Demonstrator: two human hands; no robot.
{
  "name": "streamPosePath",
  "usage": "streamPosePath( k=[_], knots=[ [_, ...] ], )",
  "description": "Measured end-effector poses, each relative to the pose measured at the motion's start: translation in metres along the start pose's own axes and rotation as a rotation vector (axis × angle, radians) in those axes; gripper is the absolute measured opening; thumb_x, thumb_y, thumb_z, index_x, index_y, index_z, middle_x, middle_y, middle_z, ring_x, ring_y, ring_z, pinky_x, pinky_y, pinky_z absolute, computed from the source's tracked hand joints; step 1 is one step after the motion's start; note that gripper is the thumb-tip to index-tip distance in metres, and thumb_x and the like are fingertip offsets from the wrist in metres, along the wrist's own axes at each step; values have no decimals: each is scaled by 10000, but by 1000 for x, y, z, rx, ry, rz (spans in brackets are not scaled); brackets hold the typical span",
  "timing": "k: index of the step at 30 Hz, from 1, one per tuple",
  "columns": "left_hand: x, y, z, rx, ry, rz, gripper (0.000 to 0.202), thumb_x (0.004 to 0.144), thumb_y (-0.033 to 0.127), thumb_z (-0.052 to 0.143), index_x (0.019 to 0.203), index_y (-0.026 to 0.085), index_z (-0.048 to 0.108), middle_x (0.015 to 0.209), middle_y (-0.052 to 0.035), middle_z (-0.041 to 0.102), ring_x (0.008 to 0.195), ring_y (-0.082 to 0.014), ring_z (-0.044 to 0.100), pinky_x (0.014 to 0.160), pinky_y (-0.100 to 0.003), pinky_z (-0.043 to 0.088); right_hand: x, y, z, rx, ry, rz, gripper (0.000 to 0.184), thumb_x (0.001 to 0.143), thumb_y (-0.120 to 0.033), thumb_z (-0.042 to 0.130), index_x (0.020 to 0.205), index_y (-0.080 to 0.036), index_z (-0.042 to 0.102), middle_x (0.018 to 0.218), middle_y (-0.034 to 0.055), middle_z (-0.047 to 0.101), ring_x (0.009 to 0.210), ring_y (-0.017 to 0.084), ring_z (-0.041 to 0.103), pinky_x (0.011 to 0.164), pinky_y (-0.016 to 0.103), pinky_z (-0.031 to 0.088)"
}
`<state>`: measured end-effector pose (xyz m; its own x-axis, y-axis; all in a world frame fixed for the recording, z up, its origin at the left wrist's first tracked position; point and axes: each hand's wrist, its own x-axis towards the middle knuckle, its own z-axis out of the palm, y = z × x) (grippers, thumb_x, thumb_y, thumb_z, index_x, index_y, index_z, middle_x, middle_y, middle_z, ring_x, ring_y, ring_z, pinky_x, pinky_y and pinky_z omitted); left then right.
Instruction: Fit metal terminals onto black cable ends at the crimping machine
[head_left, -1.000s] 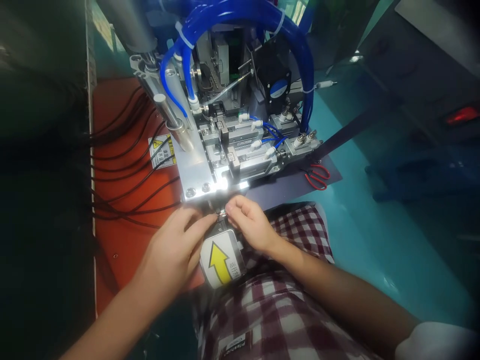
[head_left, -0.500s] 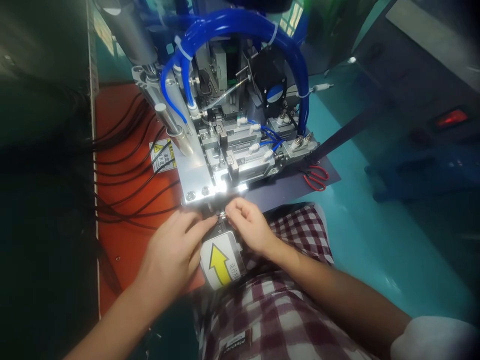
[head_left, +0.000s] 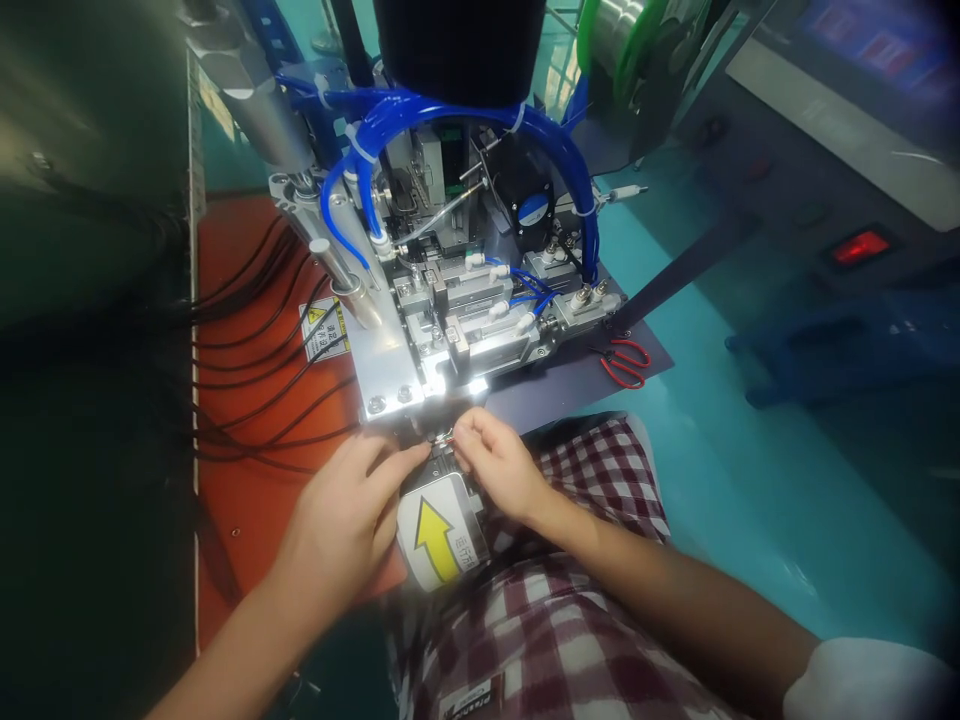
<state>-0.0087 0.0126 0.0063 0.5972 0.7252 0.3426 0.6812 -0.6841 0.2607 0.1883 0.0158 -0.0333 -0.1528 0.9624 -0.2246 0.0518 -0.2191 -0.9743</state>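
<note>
My right hand (head_left: 497, 465) is closed in a pinch at the front of a metal machine (head_left: 480, 330). What sits between its fingertips is too small to name. Facing it from the left, my left hand (head_left: 349, 500) is partly closed, its thumb stretched to the same spot and its other fingertips partly hidden by the machine. A small shiny metal piece (head_left: 442, 440) lies between the two hands, on a narrow track. Just below the hands is a white cover (head_left: 439, 530) with a yellow arrow.
Blue air hoses (head_left: 457, 110) arch over the machine. Black cables (head_left: 255, 345) cross the orange base plate (head_left: 247, 560) at left. Red-handled pliers (head_left: 626, 365) lie on the dark plate at right. A green-rimmed wire spool (head_left: 619, 40) and a control panel (head_left: 847, 130) stand farther back.
The camera's view has tilted up slightly, so the machine sits lower and more of the spool and panel shows. Both hands stay at the same spot, with only slight finger movement.
</note>
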Motion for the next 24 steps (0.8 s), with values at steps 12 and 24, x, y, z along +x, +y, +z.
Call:
streamPosePath(
  k=[12,24],
  knots=[
    [1,1,0,-33,-5,-16,297,925,27,450,1119,98,664,886,-62,560,796,-170,567,645,-259,505,-4,-27,4,-429,138,-139,197,929,-295,472,744,-225,460,629,-42,498,579,134,457,590,282,330],
    [-1,2,0,-23,7,-28,295,942,58,433,1106,113,672,882,-62,572,793,-174,580,640,-263,504,1,-19,-1,-251,46,61,331,968,-432,430,704,-233,426,613,-56,475,591,138,458,603,278,357]
  ],
)
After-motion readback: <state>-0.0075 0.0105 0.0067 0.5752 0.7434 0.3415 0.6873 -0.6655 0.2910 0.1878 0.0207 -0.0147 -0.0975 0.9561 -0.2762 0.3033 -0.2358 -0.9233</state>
